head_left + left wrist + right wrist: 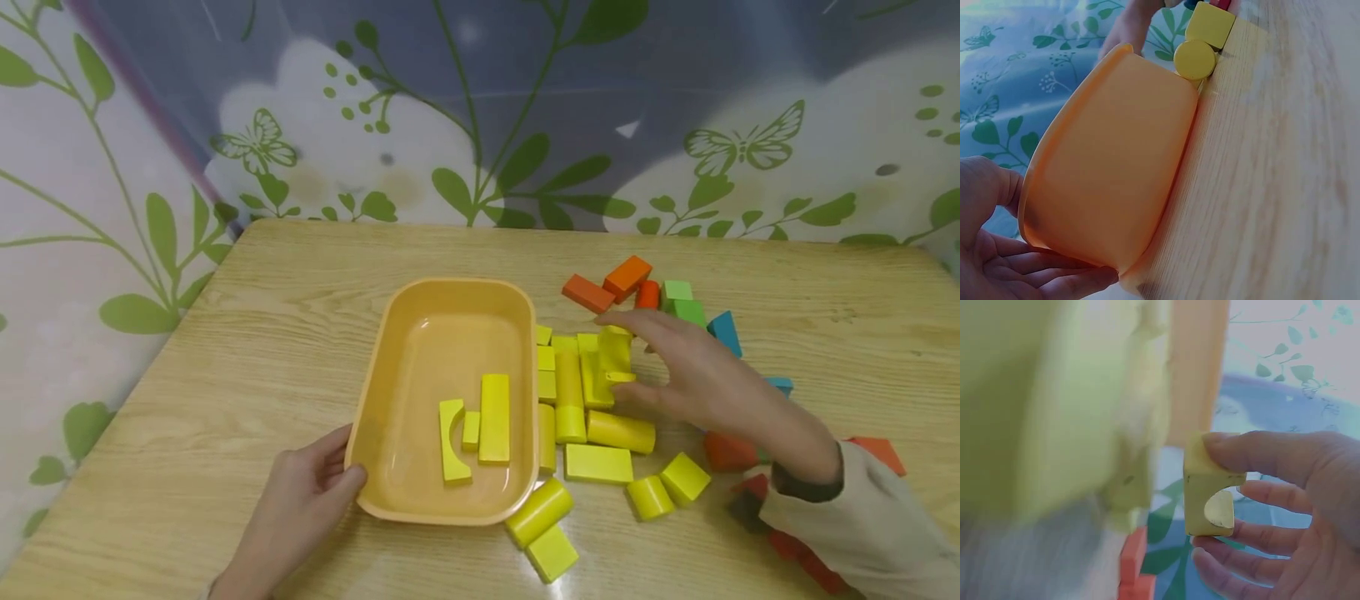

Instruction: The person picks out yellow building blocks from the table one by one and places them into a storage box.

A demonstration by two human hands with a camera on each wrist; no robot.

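My left hand [296,496] grips the near left corner of an orange plastic tray [420,354], thumb over the rim. In the left wrist view, its fingers [1066,281] lie along the outer side. Inside the tray lie a yellow arch block [450,454], a small yellow block [470,431] and a long yellow rectangular block [495,417]. Over the yellow blocks right of the tray, my right hand [701,375] pinches another yellow block with a round cutout [1196,503] between thumb and fingers.
Several yellow blocks [598,463] crowd the tray's right side, with a cylinder [538,510] against its near right corner. Behind the right hand are orange blocks [627,277], green blocks [688,312] and a blue block [725,333]. Red blocks [802,558] lie partly under the right forearm.
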